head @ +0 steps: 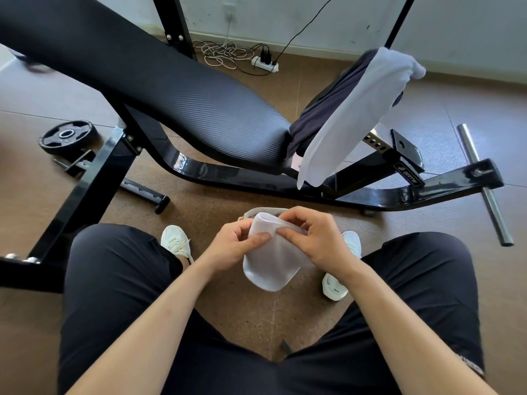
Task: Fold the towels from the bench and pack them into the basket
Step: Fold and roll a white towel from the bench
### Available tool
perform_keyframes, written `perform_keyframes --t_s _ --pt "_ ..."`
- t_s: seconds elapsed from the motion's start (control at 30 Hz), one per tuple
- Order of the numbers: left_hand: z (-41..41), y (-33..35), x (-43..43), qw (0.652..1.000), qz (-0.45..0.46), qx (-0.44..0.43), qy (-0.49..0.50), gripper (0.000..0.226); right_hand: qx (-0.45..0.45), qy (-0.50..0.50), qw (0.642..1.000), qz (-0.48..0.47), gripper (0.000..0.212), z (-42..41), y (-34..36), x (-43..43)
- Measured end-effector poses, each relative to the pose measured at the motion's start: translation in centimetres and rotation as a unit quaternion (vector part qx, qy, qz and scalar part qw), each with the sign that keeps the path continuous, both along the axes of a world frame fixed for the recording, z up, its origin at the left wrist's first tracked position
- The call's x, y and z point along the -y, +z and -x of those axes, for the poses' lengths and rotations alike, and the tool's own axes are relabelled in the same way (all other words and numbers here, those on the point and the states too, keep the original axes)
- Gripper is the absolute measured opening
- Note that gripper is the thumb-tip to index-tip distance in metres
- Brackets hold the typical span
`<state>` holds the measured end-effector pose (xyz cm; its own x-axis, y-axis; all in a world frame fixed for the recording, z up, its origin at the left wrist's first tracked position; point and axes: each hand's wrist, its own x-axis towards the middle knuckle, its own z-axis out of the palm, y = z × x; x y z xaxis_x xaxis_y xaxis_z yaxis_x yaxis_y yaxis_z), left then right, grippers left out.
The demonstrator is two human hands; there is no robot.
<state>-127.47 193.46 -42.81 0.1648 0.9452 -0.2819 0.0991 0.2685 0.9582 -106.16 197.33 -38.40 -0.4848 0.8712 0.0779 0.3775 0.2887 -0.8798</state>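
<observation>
Black label (408, 174) on bench frame (370, 196), letters resembling "BRTW"

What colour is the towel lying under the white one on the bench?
It is a dark navy towel, plain; the head view shows it best.

Three towels showed: one small white towel (271, 269), one long white towel (356, 109) and one dark towel (325, 109). There were two hands, the left hand (232, 246) and the right hand (318, 238), and one basket (265, 210). One weight plate (67, 135) and one power strip (263, 63) lay on the floor.
</observation>
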Motion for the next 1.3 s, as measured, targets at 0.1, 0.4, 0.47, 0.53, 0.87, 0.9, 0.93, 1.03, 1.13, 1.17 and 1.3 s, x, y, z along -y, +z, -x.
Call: perform_keyframes --t_s 0.1,0.4,0.47,0.53,0.87,0.9,0.93,1.03,1.13,1.17,1.3 --pt "-0.7 -0.6 -0.2 0.999 0.004 -0.022 -0.034 0.031 -0.027 -0.037 0.999 -0.009 0.014 -0.9 0.9 -0.3" --pt "-1.1 -3.6 -0.5 0.974 0.003 -0.186 -0.128 0.037 -0.104 -0.22 0.969 -0.046 0.012 -4.8 2.7 -2.1" --pt "-1.1 -4.1 -0.4 0.968 0.008 -0.207 -0.143 0.035 -0.095 -0.254 0.961 -0.058 0.014 -5.6 2.5 -2.6" --pt "-1.1 -4.4 -0.4 0.962 0.014 -0.23 -0.147 0.026 -0.082 -0.289 0.951 -0.068 0.015 -6.4 2.1 -3.1" --pt "-0.5 -3.2 -0.8 0.991 0.047 -0.128 -0.005 0.013 -0.038 -0.442 0.896 -0.028 0.012 -10.9 0.0 -6.0" --pt "-0.4 -2.9 -0.8 0.993 0.047 -0.104 0.019 0.014 -0.037 -0.451 0.891 -0.017 0.015 -11.2 -0.3 -6.2" --pt "-0.3 -2.6 -0.8 0.995 0.045 -0.078 0.038 0.014 -0.037 -0.459 0.888 -0.003 0.016 -11.4 -0.7 -6.3" --pt "-0.1 -1.4 -0.7 0.995 0.035 0.012 0.097 0.02 -0.052 -0.473 0.878 0.051 0.009 -11.4 -1.2 -6.5" --pt "0.0 -0.6 -0.7 0.984 0.037 0.087 0.152 0.025 -0.062 -0.473 0.875 0.087 0.007 -11.4 -1.7 -6.6" --pt "0.0 -0.5 -0.8 0.981 0.036 0.098 0.166 0.025 -0.061 -0.467 0.877 0.096 0.007 -11.4 -1.8 -6.6" --pt "0.4 0.0 -0.7 0.979 0.027 0.088 0.183 0.025 -0.045 -0.415 0.9 0.122 0.022 -11.5 -1.9 -6.3"
